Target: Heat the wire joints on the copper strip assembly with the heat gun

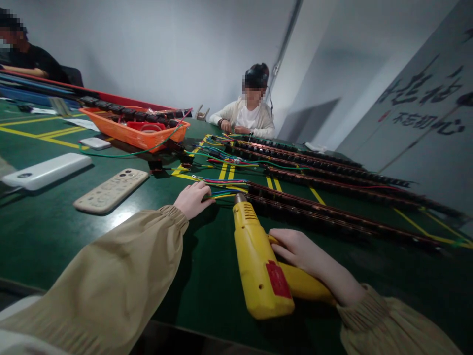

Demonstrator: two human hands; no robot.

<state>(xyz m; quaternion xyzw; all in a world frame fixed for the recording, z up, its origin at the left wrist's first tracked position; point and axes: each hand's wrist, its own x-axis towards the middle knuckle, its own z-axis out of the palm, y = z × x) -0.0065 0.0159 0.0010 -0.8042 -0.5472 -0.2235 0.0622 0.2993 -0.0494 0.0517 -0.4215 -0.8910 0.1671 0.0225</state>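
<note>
A yellow heat gun (pixel 254 261) with a red label is gripped by its handle in my right hand (pixel 301 249). Its metal nozzle (pixel 240 198) points away from me, close to the wires at the near end of a long dark rail with copper-coloured strips (pixel 314 217). My left hand (pixel 193 199) is closed around the loose ends of yellow, green and blue wires (pixel 224 194); the fingertips are partly hidden. Just beyond it lie more coloured wires (pixel 225 182) with a metal lug at the tip.
Several similar rails (pixel 295 153) lie behind on the green table (pixel 162 266). At left are an orange basket (pixel 136 134) of parts, a beige-cased phone (pixel 111 191) and a white power bank (pixel 48 171). One person (pixel 247 111) sits opposite, another (pixel 33 59) far left.
</note>
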